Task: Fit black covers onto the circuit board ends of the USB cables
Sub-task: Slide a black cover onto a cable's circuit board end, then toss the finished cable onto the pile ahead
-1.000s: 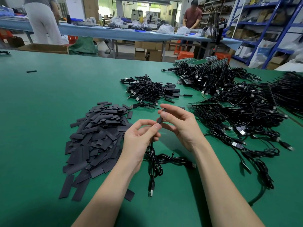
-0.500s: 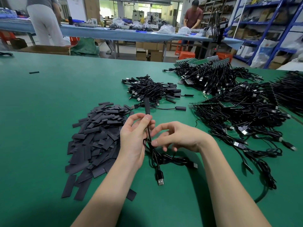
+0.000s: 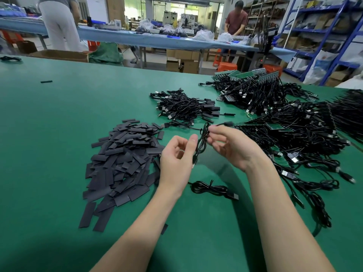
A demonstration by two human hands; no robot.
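Nearest the camera, one coiled USB cable (image 3: pixel 213 188) lies on the green bench (image 3: pixel 59 118) between the two forearms, its plug pointing right.

Above it, the hands have changed roles. Half a second ago the left hand pinched the covered end upright while the right hand worked at the coil. Now the right hand (image 3: pixel 233 147) pinches the bundled cable (image 3: pixel 202 141) at its top loop, lifted off the bench, and the covered end (image 3: pixel 227 123) trails to the right, motion-blurred. The left hand (image 3: pixel 176 156) is loosely curled beside the hanging bundle, thumb near the wire; whether it grips the wire cannot be told. Judgement: the cover is fitted on this cable, and the piece is being passed toward the finished heap.

Left of the hands lies the pile of black covers (image 3: pixel 123 158), within easy reach. Beyond the hands sits the small heap of finished cables (image 3: pixel 184 107). To the right, the large mass of uncovered cables (image 3: pixel 294 138) with green circuit boards (image 3: pixel 275 126) remains, so most of the task is still open.

Obstruction: the cables are tangled, so drawing one out may drag neighbours along.

Farther off stand a long blue table (image 3: pixel 137 37), blue shelving (image 3: pixel 324 30) and two other persons.
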